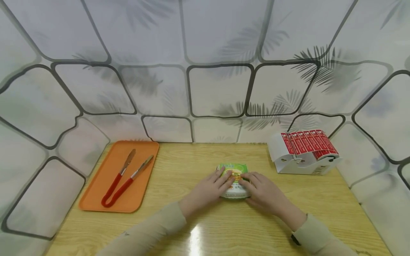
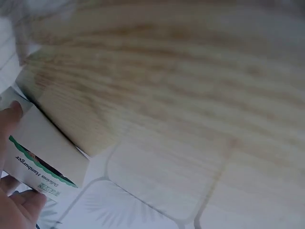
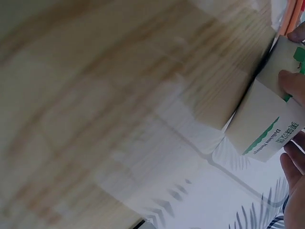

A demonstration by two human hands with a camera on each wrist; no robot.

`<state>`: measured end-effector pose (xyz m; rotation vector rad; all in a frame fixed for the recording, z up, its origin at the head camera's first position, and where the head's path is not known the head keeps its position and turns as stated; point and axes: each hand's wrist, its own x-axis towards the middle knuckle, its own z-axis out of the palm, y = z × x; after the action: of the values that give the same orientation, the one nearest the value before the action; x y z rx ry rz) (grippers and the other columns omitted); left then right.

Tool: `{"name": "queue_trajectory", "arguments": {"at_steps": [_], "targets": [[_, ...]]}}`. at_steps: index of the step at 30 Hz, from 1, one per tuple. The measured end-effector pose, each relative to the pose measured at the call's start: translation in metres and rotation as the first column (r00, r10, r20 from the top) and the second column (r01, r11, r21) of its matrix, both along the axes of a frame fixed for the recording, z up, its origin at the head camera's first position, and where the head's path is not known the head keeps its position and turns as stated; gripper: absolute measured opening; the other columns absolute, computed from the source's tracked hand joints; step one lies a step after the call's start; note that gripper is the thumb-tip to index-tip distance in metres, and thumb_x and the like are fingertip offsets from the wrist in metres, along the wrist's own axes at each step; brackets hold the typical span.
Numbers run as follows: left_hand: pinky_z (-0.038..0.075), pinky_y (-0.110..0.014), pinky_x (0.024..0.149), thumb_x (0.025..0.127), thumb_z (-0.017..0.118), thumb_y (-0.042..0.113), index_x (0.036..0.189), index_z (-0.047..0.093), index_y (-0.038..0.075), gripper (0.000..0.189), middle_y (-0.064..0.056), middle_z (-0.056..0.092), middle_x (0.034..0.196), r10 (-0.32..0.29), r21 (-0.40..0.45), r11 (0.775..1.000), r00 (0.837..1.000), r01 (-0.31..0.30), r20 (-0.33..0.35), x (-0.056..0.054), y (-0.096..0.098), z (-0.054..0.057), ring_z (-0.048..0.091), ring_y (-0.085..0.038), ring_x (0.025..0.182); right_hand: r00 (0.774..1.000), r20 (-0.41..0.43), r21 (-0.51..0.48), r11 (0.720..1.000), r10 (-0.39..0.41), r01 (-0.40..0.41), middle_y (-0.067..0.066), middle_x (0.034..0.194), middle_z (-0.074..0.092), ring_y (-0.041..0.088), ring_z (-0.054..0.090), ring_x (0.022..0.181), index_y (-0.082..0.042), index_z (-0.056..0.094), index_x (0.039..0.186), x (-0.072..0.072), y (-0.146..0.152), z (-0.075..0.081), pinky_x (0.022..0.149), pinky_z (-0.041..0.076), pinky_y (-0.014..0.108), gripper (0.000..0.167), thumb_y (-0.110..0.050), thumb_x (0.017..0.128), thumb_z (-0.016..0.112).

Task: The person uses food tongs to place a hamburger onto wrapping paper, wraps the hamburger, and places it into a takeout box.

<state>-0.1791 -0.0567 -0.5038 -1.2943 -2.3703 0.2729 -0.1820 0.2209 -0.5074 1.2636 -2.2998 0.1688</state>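
A small hamburger box (image 1: 237, 191), green and white with a burger picture on its lid, stands on the wooden table between both hands. My left hand (image 1: 206, 190) holds its left side, with fingertips spread over the lid. From the other side, my right hand (image 1: 267, 193) has its fingers on the lid's right edge. "Delicious Hamburger" runs along the front of the box (image 2: 43, 157) in the left wrist view, where the thumb rests at a side panel. The right wrist view shows a thumb pressed to the box's (image 3: 262, 119) side. The inside is hidden.
An orange tray (image 1: 93, 192) at the left carries red-handled tongs (image 1: 116, 185). At the back right stands a white carton (image 1: 298, 167) with several red-and-white packs (image 1: 309, 142). Patterned walls (image 1: 217, 92) enclose the table (image 1: 179, 160) at the back and sides.
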Motion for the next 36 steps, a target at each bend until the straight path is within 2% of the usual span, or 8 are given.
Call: {"name": "queue_trajectory", "arguments": {"at_steps": [5, 11, 14, 18, 24, 29, 31, 36], "targets": [[0.045, -0.036, 0.125, 0.095, 0.078, 0.045, 0.158, 0.049, 0.007, 0.079, -0.011, 0.051, 0.163, -0.028, 0.09, 0.996, 0.995, 0.02, 0.091, -0.004, -0.005, 0.0, 0.05, -0.033, 0.152, 0.997, 0.063, -0.081, 0.996, 0.043, -0.038, 0.017, 0.132, 0.069, 0.032, 0.069, 0.117, -0.004, 0.068, 0.131, -0.001, 0.002, 0.0, 0.096, 0.064, 0.047, 0.066, -0.027, 0.074, 0.094], [0.046, -0.038, 0.124, 0.099, 0.073, 0.046, 0.16, 0.043, 0.003, 0.08, -0.013, 0.049, 0.165, -0.052, 0.177, 0.984, 0.961, 0.003, 0.27, -0.007, -0.011, 0.011, 0.049, -0.032, 0.152, 0.987, 0.135, -0.191, 0.98, 0.087, -0.061, 0.018, 0.14, 0.066, 0.034, 0.068, 0.122, -0.003, 0.065, 0.139, -0.001, 0.006, 0.006, 0.101, 0.062, 0.04, 0.052, -0.041, 0.104, 0.069], [0.047, -0.04, 0.123, 0.099, 0.073, 0.043, 0.159, 0.042, 0.003, 0.079, -0.015, 0.047, 0.165, -0.057, 0.225, 0.974, 0.933, -0.026, 0.357, -0.01, -0.013, 0.013, 0.05, -0.032, 0.152, 0.978, 0.186, -0.246, 0.968, 0.094, -0.046, 0.018, 0.143, 0.066, 0.035, 0.067, 0.124, -0.002, 0.064, 0.142, -0.001, 0.007, 0.008, 0.117, 0.049, 0.022, 0.056, -0.047, 0.107, 0.057], [0.048, -0.044, 0.123, 0.099, 0.074, 0.039, 0.158, 0.043, 0.003, 0.075, -0.018, 0.047, 0.165, -0.081, 0.309, 0.948, 0.882, -0.075, 0.465, -0.012, -0.014, 0.016, 0.051, -0.032, 0.15, 0.959, 0.264, -0.317, 0.948, 0.1, -0.011, 0.019, 0.145, 0.066, 0.039, 0.067, 0.125, -0.002, 0.062, 0.144, -0.001, 0.008, 0.009, 0.126, 0.027, 0.009, 0.061, -0.049, 0.105, 0.057], [0.046, -0.046, 0.124, 0.105, 0.066, 0.032, 0.16, 0.038, -0.001, 0.07, -0.021, 0.049, 0.162, -0.089, 0.389, 0.906, 0.825, -0.166, 0.558, -0.011, -0.012, 0.016, 0.053, -0.035, 0.148, 0.935, 0.346, -0.383, 0.921, 0.075, 0.068, 0.016, 0.144, 0.068, 0.035, 0.068, 0.126, -0.003, 0.061, 0.146, -0.004, 0.007, 0.007, 0.122, 0.035, 0.009, 0.062, -0.045, 0.1, 0.066], [0.036, -0.049, 0.131, 0.112, 0.052, 0.032, 0.167, 0.017, -0.003, 0.075, -0.021, 0.039, 0.169, -0.095, 0.414, 0.875, 0.749, -0.251, 0.656, -0.006, -0.011, 0.013, 0.041, -0.036, 0.156, 0.931, 0.356, -0.443, 0.892, 0.08, 0.093, 0.014, 0.139, 0.072, 0.034, 0.07, 0.123, -0.003, 0.065, 0.141, -0.006, 0.0, 0.005, 0.119, 0.038, 0.009, 0.054, -0.033, 0.097, 0.076], [0.034, -0.05, 0.132, 0.109, 0.058, 0.035, 0.168, 0.011, -0.003, 0.084, -0.019, 0.036, 0.17, -0.108, 0.43, 0.857, 0.717, -0.284, 0.688, -0.004, -0.01, 0.012, 0.038, -0.035, 0.158, 0.932, 0.352, -0.46, 0.883, 0.083, 0.096, 0.014, 0.136, 0.073, 0.035, 0.071, 0.121, -0.003, 0.067, 0.138, -0.007, -0.003, 0.005, 0.118, 0.04, 0.009, 0.052, -0.028, 0.095, 0.079], [0.038, -0.05, 0.129, 0.096, 0.081, 0.035, 0.167, 0.017, 0.001, 0.102, -0.018, 0.039, 0.167, -0.124, 0.459, 0.821, 0.678, -0.34, 0.724, -0.002, -0.008, 0.011, 0.043, -0.034, 0.154, 0.924, 0.375, -0.453, 0.883, 0.068, 0.119, 0.014, 0.134, 0.074, 0.035, 0.072, 0.12, -0.003, 0.068, 0.138, -0.007, -0.009, 0.008, 0.114, 0.049, 0.017, 0.054, -0.015, 0.088, 0.085]]}}
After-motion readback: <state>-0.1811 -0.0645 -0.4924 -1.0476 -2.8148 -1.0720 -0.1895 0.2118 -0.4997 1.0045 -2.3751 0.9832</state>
